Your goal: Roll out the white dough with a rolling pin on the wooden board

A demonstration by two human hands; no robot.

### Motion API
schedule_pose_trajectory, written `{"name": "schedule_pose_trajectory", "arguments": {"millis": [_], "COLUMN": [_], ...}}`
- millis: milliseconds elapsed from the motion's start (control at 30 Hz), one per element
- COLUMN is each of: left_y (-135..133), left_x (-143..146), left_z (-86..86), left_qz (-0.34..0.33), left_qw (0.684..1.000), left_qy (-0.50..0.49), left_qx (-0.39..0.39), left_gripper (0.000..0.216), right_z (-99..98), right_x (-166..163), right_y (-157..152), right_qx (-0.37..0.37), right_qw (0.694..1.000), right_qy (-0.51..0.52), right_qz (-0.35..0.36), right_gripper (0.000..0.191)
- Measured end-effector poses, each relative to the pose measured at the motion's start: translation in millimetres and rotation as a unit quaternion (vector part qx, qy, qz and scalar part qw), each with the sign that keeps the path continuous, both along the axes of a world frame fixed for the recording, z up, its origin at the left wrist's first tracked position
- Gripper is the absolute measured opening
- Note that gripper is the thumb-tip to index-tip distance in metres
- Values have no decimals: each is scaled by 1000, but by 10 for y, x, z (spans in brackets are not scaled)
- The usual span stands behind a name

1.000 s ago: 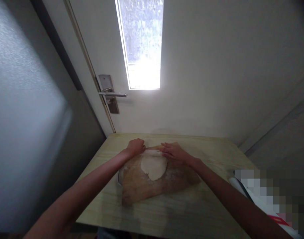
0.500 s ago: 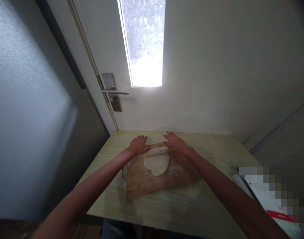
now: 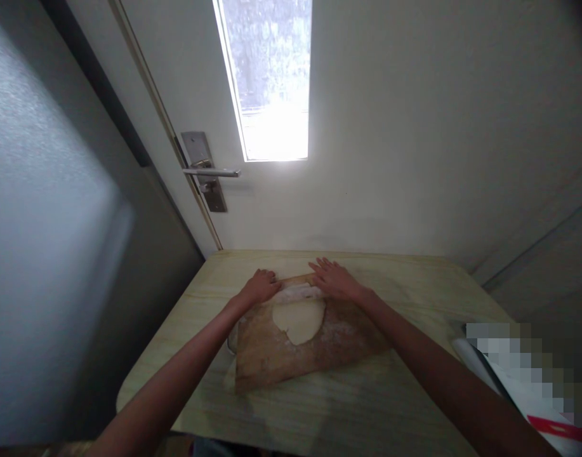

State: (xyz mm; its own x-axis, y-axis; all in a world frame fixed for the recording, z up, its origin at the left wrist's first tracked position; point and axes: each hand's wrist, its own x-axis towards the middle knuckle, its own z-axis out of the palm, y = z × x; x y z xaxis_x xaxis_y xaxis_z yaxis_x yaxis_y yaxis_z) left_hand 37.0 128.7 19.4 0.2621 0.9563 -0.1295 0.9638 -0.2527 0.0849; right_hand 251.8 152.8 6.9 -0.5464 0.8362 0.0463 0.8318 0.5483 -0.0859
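A pale, floured rolling pin (image 3: 297, 292) lies across the far edge of a flattened sheet of dough (image 3: 299, 320). The dough rests on a wooden board (image 3: 266, 365) dusted with flour. My left hand (image 3: 262, 285) is at the pin's left end, its fingers bent over and closed there. Over the right end lies my right hand (image 3: 336, 280), palm down, its fingers stretched forward and slightly apart. Both ends of the pin are hidden under the hands.
The board sits on a light wood-grain table (image 3: 414, 292). Behind it stands a white door (image 3: 390, 158) with a metal handle (image 3: 212, 172). At the right edge lies a white item with a red stripe (image 3: 557, 428), partly blurred out. A grey panel (image 3: 47, 254) rises at left.
The view has shifted slightly. My left fingers have bent down more over the pin's end. My right hand has settled lower, still spread over the other end.
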Motion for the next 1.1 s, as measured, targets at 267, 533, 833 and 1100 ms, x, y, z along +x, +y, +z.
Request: {"name": "schedule_pose_trajectory", "arguments": {"millis": [267,533,833,1100], "left_y": [-299,-565,-803,-1004], "left_x": [93,161,212,292], "left_z": [96,65,61,-1], "left_qz": [14,25,20,38], "left_qw": [999,996,993,991], "left_qy": [8,22,26,3], "left_qx": [40,78,112,130], "left_gripper": [35,40,43,47], "right_z": [-31,-55,-49,-44], "right_x": [37,80,132,166], "right_y": [-231,-429,-562,-632], "right_qx": [4,17,10,16], "right_qw": [1000,999,998,997], "right_qy": [16,37,60,65], "right_qz": [0,3,14,42], "right_gripper": [47,47,45,44]}}
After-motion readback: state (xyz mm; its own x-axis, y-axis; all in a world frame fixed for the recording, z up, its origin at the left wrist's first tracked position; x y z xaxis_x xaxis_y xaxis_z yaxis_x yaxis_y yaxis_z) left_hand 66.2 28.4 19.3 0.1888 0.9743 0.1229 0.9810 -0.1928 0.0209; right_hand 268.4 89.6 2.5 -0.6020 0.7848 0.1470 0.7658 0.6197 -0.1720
